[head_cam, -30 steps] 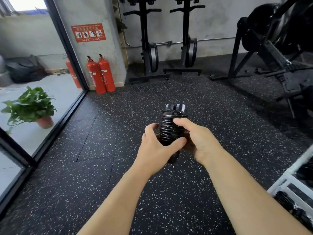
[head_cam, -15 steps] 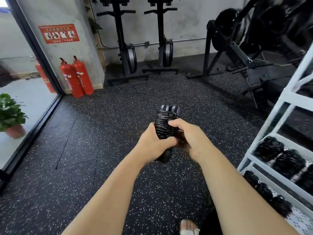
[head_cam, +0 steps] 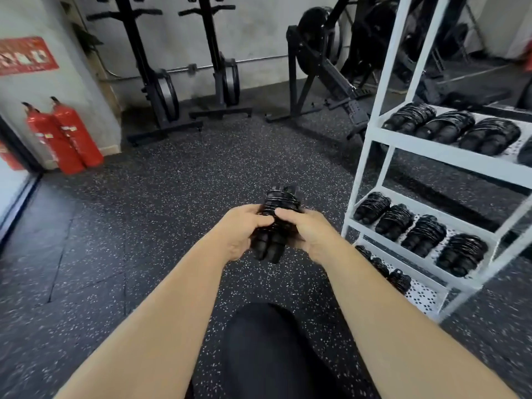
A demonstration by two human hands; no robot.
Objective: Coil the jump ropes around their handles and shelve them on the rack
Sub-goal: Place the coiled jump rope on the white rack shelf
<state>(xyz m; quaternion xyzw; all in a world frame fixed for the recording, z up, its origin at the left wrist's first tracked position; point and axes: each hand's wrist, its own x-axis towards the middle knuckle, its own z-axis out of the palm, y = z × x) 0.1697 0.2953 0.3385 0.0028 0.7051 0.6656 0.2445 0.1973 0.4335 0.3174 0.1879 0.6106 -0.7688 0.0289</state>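
A black jump rope (head_cam: 280,201), its cord coiled tightly round its two handles, sits upright between both hands at mid-frame. My left hand (head_cam: 240,236) grips the bundle from the left, thumb across the coils. My right hand (head_cam: 305,230) grips it from the right, its thumb meeting the left one. The lower handle ends stick out below the hands. The white metal rack (head_cam: 371,133) stands to the right, and several coiled jump ropes lie on its shelves, such as one coiled rope (head_cam: 424,234) on the middle shelf.
Black speckled rubber floor (head_cam: 161,214) stretches ahead. Two red fire extinguishers (head_cam: 64,136) stand by the left wall. Black exercise machines (head_cam: 161,90) line the back wall, another machine (head_cam: 322,70) behind the rack. My dark-clad leg (head_cam: 273,352) shows at the bottom.
The view has swung right, bringing the white rack much closer into sight. Both hands keep hold of the coiled rope, now nearer the rack's left post.
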